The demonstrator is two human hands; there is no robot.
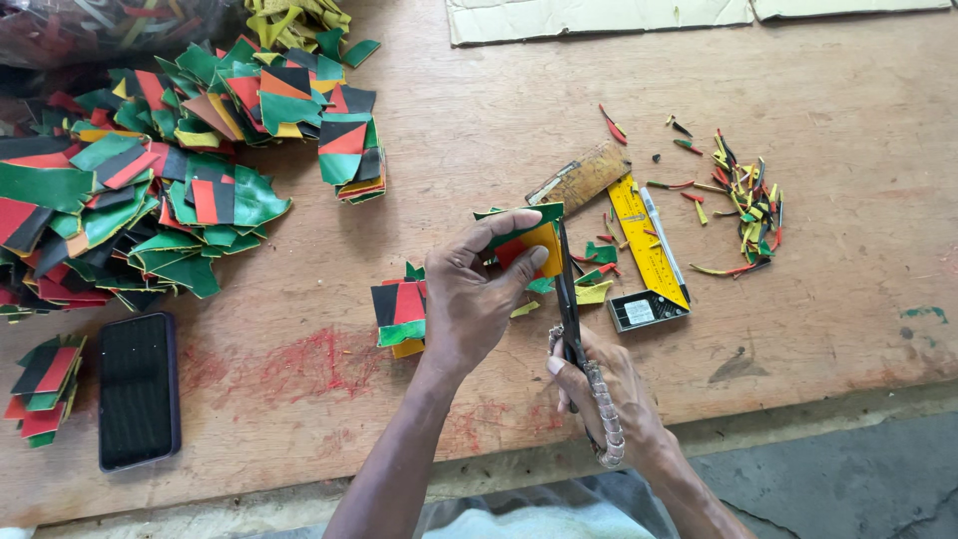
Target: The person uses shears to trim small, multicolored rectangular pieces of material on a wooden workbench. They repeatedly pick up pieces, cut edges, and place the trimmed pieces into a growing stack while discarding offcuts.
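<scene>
Both forearms were bare from the lower edge of the picture up to the wrists, with no sleeves on them. The left hand [467, 299] carried no ring, watch or glove, and its nails were short. The right hand [609, 394] was also bare, without any jewellery. Below the arms, a light grey-blue garment [519, 514] covered the person's lap.

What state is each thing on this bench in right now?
Left hand: gripping a patchwork piece.
Right hand: closed on scissors, blades at the piece's edge.
Phone: screen dark, lying flat.
Yellow ruler: flat on the table.
Big patchwork pile: heaped loosely.
Trimmings: scattered.
</scene>
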